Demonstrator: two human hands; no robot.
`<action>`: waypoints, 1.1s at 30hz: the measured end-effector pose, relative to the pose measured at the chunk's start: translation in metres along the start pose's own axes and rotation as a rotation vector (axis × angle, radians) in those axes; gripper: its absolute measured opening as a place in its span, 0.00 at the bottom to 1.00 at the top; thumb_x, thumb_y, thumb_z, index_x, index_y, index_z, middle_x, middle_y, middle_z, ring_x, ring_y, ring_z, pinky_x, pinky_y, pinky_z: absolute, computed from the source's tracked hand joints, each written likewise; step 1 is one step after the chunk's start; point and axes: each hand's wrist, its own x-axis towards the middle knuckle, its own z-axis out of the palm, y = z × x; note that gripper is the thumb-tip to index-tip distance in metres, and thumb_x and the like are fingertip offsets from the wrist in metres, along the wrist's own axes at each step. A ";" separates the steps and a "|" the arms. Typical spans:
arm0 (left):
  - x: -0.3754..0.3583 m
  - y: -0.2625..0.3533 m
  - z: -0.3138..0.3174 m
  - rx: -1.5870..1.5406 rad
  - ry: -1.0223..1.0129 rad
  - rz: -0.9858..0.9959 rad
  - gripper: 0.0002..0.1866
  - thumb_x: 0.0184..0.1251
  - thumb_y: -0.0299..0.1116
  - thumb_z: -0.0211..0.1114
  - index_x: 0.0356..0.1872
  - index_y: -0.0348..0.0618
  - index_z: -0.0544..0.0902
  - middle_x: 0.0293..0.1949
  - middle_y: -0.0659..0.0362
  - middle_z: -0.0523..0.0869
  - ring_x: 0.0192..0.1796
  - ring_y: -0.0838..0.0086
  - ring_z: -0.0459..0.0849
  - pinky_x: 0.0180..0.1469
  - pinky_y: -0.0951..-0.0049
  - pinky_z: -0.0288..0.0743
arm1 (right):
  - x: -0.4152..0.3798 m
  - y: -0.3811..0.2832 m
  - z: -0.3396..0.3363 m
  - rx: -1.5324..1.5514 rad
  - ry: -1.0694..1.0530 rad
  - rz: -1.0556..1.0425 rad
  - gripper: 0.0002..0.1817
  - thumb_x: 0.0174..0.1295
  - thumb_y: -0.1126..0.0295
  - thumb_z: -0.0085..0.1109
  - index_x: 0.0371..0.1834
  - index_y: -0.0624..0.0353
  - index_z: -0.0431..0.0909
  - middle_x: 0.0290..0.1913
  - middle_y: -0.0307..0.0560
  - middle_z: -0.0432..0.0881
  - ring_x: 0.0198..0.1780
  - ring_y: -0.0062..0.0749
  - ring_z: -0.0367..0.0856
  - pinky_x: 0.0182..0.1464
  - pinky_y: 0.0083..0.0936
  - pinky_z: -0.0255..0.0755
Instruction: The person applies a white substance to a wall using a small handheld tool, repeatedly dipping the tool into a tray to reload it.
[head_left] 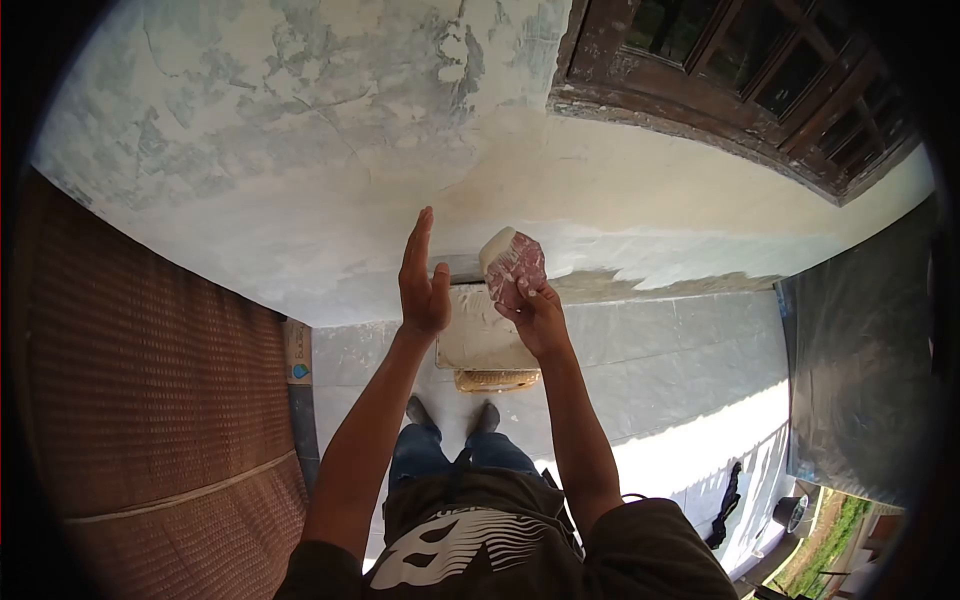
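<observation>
My right hand (535, 315) grips a flat reddish piece (517, 262) by its lower edge, thumb across its face. White paste smears its surface and coats its upper left edge; its exact kind is hard to tell. To the left, my left hand (424, 285) is raised before the wall with its fingers stretched out and nothing in it. Below and between both hands is a pale, paste-covered flat surface (480, 335), with a yellowish woven-looking object (497, 380) under its near edge.
A patchy, partly coated wall (300, 150) rises ahead, with a brown wooden window frame (690, 110) at upper right. Woven matting (160, 370) stands at left beside a cardboard box (298, 350). Dark sheeting (860, 350) hangs at right. Grey floor (640, 370) lies below.
</observation>
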 end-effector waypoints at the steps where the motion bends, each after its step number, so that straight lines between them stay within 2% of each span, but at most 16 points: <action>1: 0.016 0.011 -0.005 -0.025 0.022 0.030 0.34 0.72 0.42 0.45 0.75 0.32 0.61 0.75 0.43 0.65 0.78 0.52 0.62 0.78 0.56 0.53 | 0.002 -0.014 0.014 -0.022 -0.017 -0.030 0.13 0.73 0.69 0.56 0.58 0.59 0.77 0.51 0.43 0.85 0.50 0.29 0.86 0.50 0.36 0.87; 2: 0.027 0.022 -0.011 -0.051 0.041 0.055 0.33 0.69 0.37 0.46 0.74 0.30 0.62 0.74 0.42 0.66 0.78 0.53 0.62 0.79 0.56 0.51 | 0.003 -0.025 0.027 -0.026 -0.042 -0.045 0.13 0.73 0.69 0.56 0.58 0.59 0.77 0.51 0.43 0.85 0.50 0.29 0.86 0.50 0.36 0.87; 7: 0.093 0.059 -0.040 -0.086 0.121 0.257 0.32 0.71 0.36 0.43 0.74 0.30 0.62 0.74 0.42 0.66 0.78 0.52 0.61 0.79 0.56 0.50 | 0.019 -0.077 0.095 -0.061 -0.186 -0.231 0.10 0.72 0.71 0.57 0.53 0.59 0.78 0.50 0.44 0.85 0.48 0.30 0.87 0.43 0.33 0.89; 9: 0.117 0.072 -0.053 -0.083 0.152 0.339 0.32 0.72 0.36 0.43 0.74 0.31 0.62 0.74 0.42 0.66 0.78 0.51 0.61 0.79 0.56 0.50 | 0.019 -0.097 0.127 -0.063 -0.243 -0.267 0.10 0.72 0.71 0.57 0.53 0.60 0.78 0.50 0.45 0.85 0.48 0.31 0.88 0.44 0.34 0.89; 11: 0.141 0.080 -0.065 -0.090 0.198 0.397 0.35 0.76 0.48 0.44 0.76 0.33 0.60 0.76 0.44 0.65 0.78 0.52 0.61 0.78 0.55 0.52 | 0.024 -0.112 0.155 -0.081 -0.313 -0.337 0.12 0.73 0.74 0.54 0.56 0.63 0.77 0.50 0.46 0.85 0.49 0.30 0.88 0.45 0.33 0.90; 13: 0.161 0.092 -0.083 -0.073 0.214 0.446 0.34 0.76 0.47 0.44 0.76 0.33 0.60 0.75 0.44 0.65 0.78 0.52 0.61 0.78 0.54 0.52 | 0.028 -0.123 0.181 -0.080 -0.343 -0.346 0.12 0.73 0.75 0.53 0.57 0.64 0.76 0.52 0.46 0.84 0.49 0.31 0.88 0.46 0.33 0.90; 23: 0.247 0.129 -0.166 -0.081 0.270 0.704 0.33 0.74 0.43 0.43 0.74 0.31 0.62 0.74 0.42 0.66 0.78 0.53 0.62 0.78 0.55 0.51 | 0.050 -0.143 0.302 -0.036 -0.406 -0.497 0.12 0.71 0.78 0.53 0.56 0.67 0.77 0.52 0.51 0.84 0.49 0.34 0.88 0.47 0.32 0.90; 33: 0.309 0.136 -0.228 -0.055 0.270 0.818 0.33 0.75 0.44 0.45 0.75 0.32 0.61 0.75 0.43 0.65 0.78 0.50 0.60 0.78 0.54 0.54 | 0.066 -0.152 0.397 -0.143 -0.455 -0.669 0.14 0.70 0.77 0.54 0.57 0.68 0.76 0.52 0.52 0.84 0.50 0.33 0.88 0.48 0.30 0.90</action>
